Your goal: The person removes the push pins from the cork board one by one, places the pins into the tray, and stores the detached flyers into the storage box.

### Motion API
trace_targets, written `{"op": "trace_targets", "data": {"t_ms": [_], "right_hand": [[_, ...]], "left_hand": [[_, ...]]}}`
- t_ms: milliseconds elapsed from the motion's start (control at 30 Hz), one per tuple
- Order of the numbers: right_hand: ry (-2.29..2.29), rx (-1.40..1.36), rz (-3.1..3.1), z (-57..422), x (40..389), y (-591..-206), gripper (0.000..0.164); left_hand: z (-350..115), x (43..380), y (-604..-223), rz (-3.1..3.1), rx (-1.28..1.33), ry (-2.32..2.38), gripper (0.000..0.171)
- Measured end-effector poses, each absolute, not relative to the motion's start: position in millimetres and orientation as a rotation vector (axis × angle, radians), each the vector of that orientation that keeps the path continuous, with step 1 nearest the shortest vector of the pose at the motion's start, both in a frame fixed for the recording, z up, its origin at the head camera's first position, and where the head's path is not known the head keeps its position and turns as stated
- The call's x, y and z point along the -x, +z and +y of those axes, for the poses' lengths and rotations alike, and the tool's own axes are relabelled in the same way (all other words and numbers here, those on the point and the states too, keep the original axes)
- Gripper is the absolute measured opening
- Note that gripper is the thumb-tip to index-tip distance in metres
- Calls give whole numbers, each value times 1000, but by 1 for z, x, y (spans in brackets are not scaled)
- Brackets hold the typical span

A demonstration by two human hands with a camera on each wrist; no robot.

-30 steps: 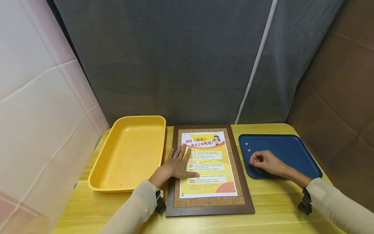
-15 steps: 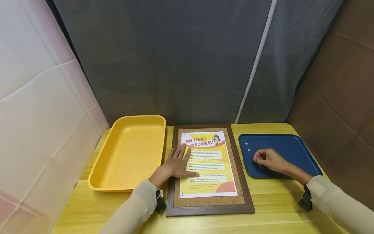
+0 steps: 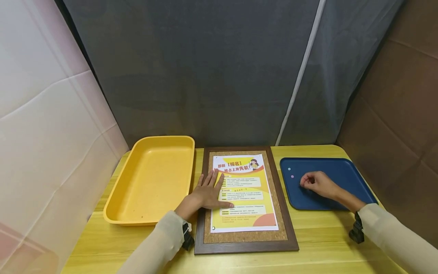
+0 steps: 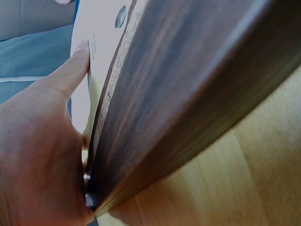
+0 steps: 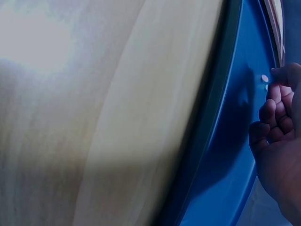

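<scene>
My left hand (image 3: 205, 196) lies with fingers spread on a yellow and white printed sheet (image 3: 244, 219) over a brown-framed cork board (image 3: 246, 238). A round thumbtack (image 3: 213, 228) sits in the sheet's lower left corner; it also shows as a metallic disc in the left wrist view. Above the blue tray (image 3: 345, 182), my right hand (image 3: 319, 184) has thumb and forefinger pinched together on a tiny thumbtack, mostly hidden by the fingertips. Left of that hand, a pale green thumbtack (image 3: 289, 169) and a pink thumbtack (image 3: 292, 176) lie in the tray.
A yellow tray (image 3: 161, 179) stands left of the board, with small dark specks near its front. All sit on a light wooden table (image 3: 328, 243). A grey curtain (image 3: 205, 76) hangs behind, with a pale wall (image 3: 51, 114) left and a brown one (image 3: 403, 114) right.
My right hand has moved slightly right and away from me over the blue tray, fingertips still pinched. The left hand stays where it was on the sheet.
</scene>
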State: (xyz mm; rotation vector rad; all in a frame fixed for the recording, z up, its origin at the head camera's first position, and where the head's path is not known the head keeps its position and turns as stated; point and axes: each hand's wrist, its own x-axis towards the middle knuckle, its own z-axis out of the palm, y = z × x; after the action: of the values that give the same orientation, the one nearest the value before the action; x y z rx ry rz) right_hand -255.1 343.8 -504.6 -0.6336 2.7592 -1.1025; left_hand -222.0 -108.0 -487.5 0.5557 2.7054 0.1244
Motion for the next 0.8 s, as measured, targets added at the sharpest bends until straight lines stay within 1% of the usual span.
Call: {"op": "trace_targets", "data": {"t_ms": [567,800], "right_hand": [[-1067,590,2829,355,268,-504,8],[-1029,576,2855,359,272,-508,8]], "left_hand": [[-107,222,-487,2694,-543,114,120],[-107,222,-487,2694,-540,102,120]]}}
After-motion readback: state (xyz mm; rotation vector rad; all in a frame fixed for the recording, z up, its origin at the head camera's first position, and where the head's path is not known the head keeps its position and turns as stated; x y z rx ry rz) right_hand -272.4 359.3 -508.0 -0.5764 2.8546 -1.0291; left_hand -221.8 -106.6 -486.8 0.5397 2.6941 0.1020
